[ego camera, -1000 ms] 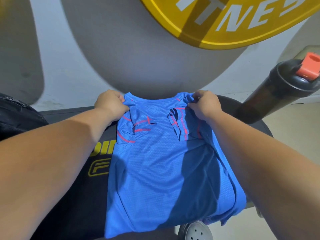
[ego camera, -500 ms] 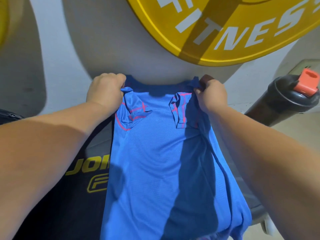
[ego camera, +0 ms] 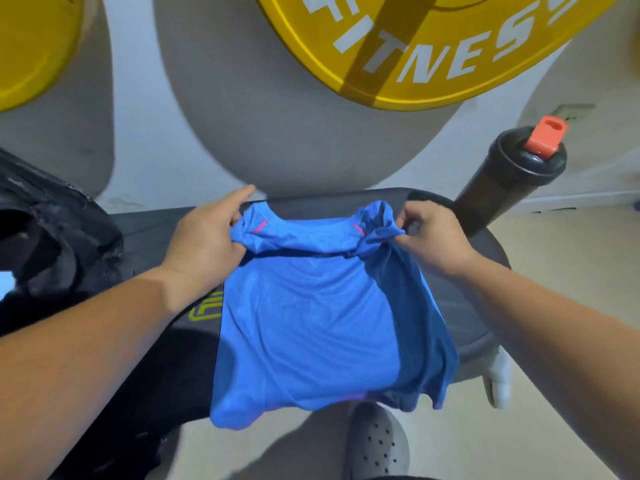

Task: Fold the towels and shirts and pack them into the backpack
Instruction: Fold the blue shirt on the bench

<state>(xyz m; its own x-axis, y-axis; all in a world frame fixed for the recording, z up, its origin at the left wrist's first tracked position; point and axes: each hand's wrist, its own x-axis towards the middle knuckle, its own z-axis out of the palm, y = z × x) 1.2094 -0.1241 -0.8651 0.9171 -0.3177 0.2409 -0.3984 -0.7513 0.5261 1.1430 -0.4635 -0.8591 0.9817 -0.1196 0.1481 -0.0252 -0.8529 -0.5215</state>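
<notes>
Only one shirt (ego camera: 311, 323), blue perforated mesh with thin pink seams, lies on the dark padded table (ego camera: 467, 306), its hem drooping over the near edge. The left hand (ego camera: 204, 244) and right hand (ego camera: 433, 237) have their fingers pinching its bunched shoulders. One crumpled black backpack (ego camera: 52, 237) sits at the left edge. One dark cylindrical bottle (ego camera: 502, 181) rises beside the far right corner.

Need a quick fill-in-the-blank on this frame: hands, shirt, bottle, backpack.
The left hand and right hand each pinch a top corner of the shirt, coloured ____.
The bottle has an ____ cap.
The backpack lies on the shirt's ____ side.
Missing words: blue; orange; left.
</notes>
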